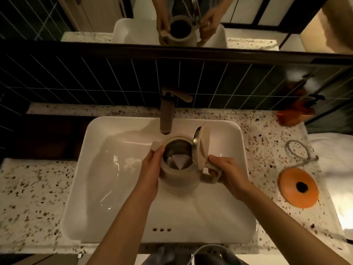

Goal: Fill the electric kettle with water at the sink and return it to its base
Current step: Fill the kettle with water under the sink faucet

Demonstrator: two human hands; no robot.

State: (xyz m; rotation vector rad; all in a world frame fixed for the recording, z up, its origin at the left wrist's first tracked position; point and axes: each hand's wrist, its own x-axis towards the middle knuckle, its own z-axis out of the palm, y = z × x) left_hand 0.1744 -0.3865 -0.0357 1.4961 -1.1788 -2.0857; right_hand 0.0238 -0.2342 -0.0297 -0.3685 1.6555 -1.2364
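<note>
A cream electric kettle (178, 177) hangs over the white sink basin (99, 169), its hinged lid (202, 142) swung up and open. The steel inside is visible and looks nearly dry. My left hand (150, 169) is wrapped around the kettle's body on the left. My right hand (227, 173) grips the kettle's handle on the right. The brown faucet spout (166, 119) ends just above and behind the kettle's mouth; no water is running. The round orange kettle base (298, 187) lies on the counter to the right, its cord (299, 152) looped behind it.
A speckled terrazzo counter (32, 194) surrounds the sink. The faucet lever (182, 95) points right. An amber bottle (298, 111) stands at the back right corner. White towels (332, 155) lie at the far right. Dark tiles and a mirror rise behind.
</note>
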